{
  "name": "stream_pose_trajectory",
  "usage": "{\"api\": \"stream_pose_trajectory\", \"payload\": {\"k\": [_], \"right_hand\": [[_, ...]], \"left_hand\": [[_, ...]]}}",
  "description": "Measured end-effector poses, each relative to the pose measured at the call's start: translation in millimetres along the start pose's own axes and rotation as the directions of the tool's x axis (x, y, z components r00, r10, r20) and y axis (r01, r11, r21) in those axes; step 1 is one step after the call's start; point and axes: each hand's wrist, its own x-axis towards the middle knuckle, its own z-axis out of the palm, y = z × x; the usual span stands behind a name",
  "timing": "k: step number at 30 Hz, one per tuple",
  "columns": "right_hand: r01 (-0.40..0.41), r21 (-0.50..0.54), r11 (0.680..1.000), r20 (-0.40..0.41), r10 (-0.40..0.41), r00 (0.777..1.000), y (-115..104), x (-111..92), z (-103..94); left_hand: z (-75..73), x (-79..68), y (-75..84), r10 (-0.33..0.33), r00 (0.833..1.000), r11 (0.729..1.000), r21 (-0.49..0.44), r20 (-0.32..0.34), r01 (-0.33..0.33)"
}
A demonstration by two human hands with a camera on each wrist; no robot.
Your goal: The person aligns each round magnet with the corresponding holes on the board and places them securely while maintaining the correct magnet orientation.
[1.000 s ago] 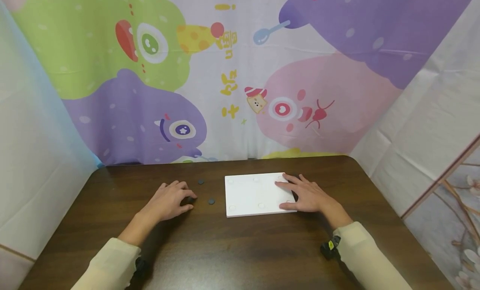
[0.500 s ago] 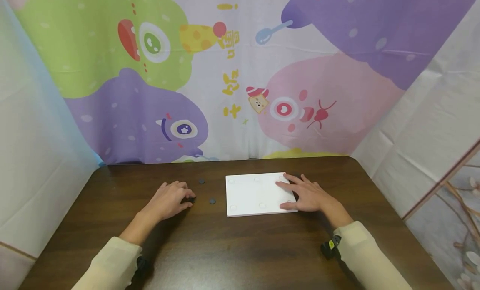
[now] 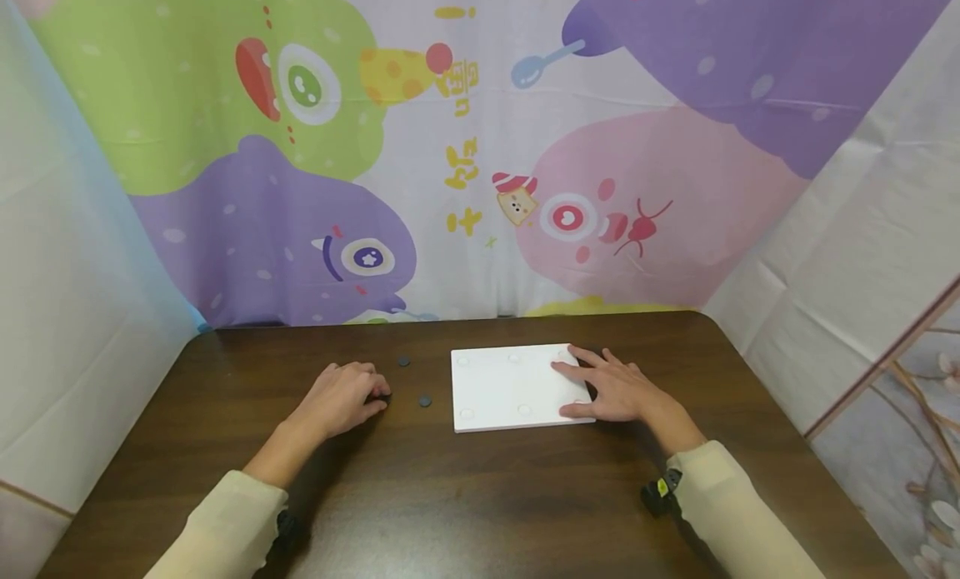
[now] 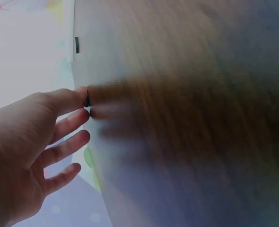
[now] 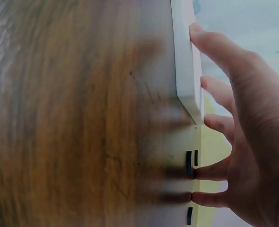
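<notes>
My left hand (image 3: 341, 400) is low over the left part of the table, its thumb and forefinger pinching a small dark disc (image 4: 87, 100). In the head view the fingers almost hide that disc. Two more dark round discs, a far one (image 3: 403, 361) and a nearer one (image 3: 425, 401), lie flat between this hand and a white rectangular board (image 3: 491, 387). Shallow round recesses mark the board near its long edges. My right hand (image 3: 618, 389) rests spread over the board's right end, thumb and some fingertips touching it, the outer fingers reaching past its edge.
In the right wrist view several dark discs (image 5: 189, 215) lie on the wooden table (image 3: 480, 504) by the outer right fingers. A printed cartoon curtain (image 3: 465, 271) hangs along the table's back edge, and pale sheets stand at both sides.
My left thumb and forefinger have closed on the dark disc, which showed more plainly at the fingertips before. The right hand and the board have stayed in place.
</notes>
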Motion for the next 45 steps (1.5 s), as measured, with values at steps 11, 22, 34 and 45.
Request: {"api": "stream_pose_trajectory", "payload": {"k": [11,22,34,45], "right_hand": [[-0.01,0.005,1.0,0.006,0.01,1.0,0.2,0.5,-0.8],[-0.007,0.001,1.0,0.003,0.007,1.0,0.6,-0.1,-0.6],[-0.003,-0.004,1.0,0.003,0.003,1.0,1.8,0.8,0.7],[0.001,0.006,1.0,-0.004,-0.001,1.0,2.1,-0.3,2.0]], "left_hand": [[17.1,3.8,-16.9,0.078,0.99,0.997,0.007,-0.118,-0.077],[23.5,7.5,-26.6,0.089,0.983,0.996,0.019,-0.163,-0.088],[-9.6,6.7,-8.7,0.035,0.994,0.999,0.036,-0.099,-0.032],[-9.1,12.2,-12.5,0.023,0.996,0.999,0.024,-0.087,-0.021]]}}
